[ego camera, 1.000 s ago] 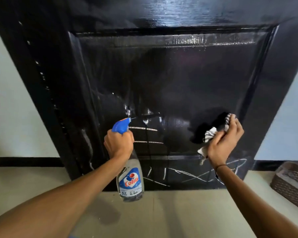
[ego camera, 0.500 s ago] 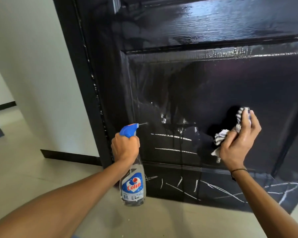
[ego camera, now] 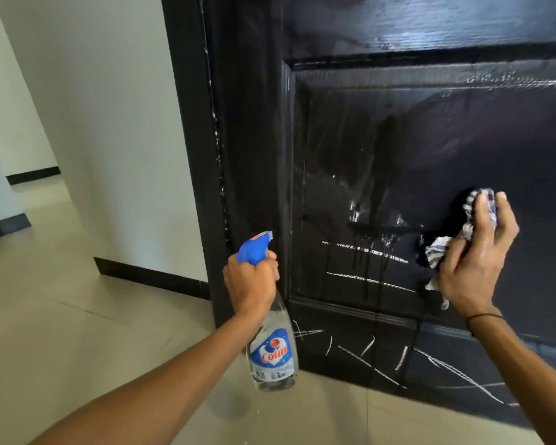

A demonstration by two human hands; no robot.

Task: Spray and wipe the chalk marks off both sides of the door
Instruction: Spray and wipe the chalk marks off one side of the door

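Observation:
The black panelled door (ego camera: 398, 130) fills the right of the view, its panel wet and streaked. White chalk marks (ego camera: 366, 252) run across the lower panel, and more cross the bottom rail. My left hand (ego camera: 251, 284) grips the neck of a clear spray bottle (ego camera: 272, 354) with a blue trigger head, its nozzle aimed at the door's left stile. My right hand (ego camera: 475, 258) holds a crumpled striped cloth (ego camera: 437, 252) against the panel, just right of the chalk lines.
A black door frame (ego camera: 190, 139) stands left of the door, beside a white wall (ego camera: 109, 123) with a black skirting strip. A pale tiled floor (ego camera: 77, 332) spreads to the left and below. A passage opens at the far left.
The view has swung left, so the door now sits further right and the wall and passage show. Both hands keep their hold, and the cloth stays on the panel.

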